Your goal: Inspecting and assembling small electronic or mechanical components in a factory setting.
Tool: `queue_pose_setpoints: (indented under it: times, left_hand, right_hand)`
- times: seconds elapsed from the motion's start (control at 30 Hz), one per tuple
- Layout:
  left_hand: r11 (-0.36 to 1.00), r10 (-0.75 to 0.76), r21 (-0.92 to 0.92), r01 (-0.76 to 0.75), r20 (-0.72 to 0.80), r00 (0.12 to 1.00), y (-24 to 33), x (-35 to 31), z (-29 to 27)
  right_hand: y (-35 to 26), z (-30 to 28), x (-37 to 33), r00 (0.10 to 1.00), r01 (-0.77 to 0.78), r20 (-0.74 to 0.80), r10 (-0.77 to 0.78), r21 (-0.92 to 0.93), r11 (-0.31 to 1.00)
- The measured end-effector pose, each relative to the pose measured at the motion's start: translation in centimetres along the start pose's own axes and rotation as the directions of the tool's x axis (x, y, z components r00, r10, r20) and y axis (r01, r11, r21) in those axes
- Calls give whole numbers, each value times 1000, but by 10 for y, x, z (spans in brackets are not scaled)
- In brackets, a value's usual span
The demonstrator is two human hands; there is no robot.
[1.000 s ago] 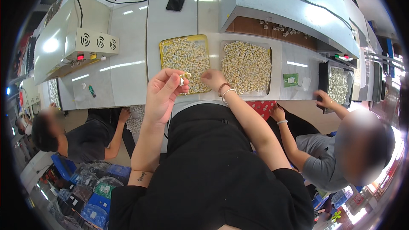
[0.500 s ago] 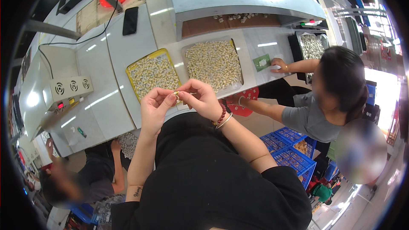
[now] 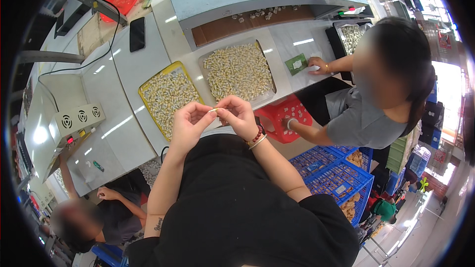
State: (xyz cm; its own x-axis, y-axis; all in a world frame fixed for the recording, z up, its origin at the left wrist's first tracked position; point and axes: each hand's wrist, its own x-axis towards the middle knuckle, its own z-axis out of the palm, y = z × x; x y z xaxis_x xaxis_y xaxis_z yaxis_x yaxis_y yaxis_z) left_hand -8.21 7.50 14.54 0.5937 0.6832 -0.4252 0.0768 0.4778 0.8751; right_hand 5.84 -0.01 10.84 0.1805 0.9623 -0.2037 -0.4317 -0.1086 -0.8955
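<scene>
Between my two hands is a small pale piece with a yellow-green part [image 3: 213, 110], pinched at the fingertips just in front of my body. My left hand [image 3: 189, 124] is closed, thumb and fingers together at the piece's left end. My right hand [image 3: 241, 117], with a red bead bracelet and a pale bangle at the wrist, pinches it from the right. Beyond my left hand lies a yellow tray [image 3: 185, 70] full of small white and yellowish pieces. A see-through tray [image 3: 271, 79] heaped with similar pieces lies beyond my right hand.
On the right, a co-worker's hand [image 3: 318, 65] rests by a green card [image 3: 296, 64]; the other is at a red stool [image 3: 280, 118]. Blue crates [image 3: 341, 186] stand below. A phone [image 3: 137, 34] and vented box [image 3: 79, 121] lie left, near another co-worker [image 3: 111, 207].
My view has shifted slightly, and my hands stay together at the small piece. The right co-worker's lower hand has moved, and the left co-worker's hand has risen toward the bench.
</scene>
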Motion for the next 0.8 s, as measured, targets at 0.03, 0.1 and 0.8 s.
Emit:
queue_pose_setpoints:
  times: [0.03, 0.1, 0.8]
  left_hand:
    - [1000, 6, 13, -6, 2, 1000, -1, 1, 2]
    - [977, 21, 212, -7, -64, 998, -3, 1, 6]
    - [955, -176, -247, 163, -32, 984, -35, 21, -14]
  right_hand:
    - [3, -1, -1, 1000, 8, -19, -7, 44, 999]
    - [9, -2, -3, 999, -9, -52, 11, 55, 998]
    - [31, 9, 4, 972, 81, -224, -74, 22, 996]
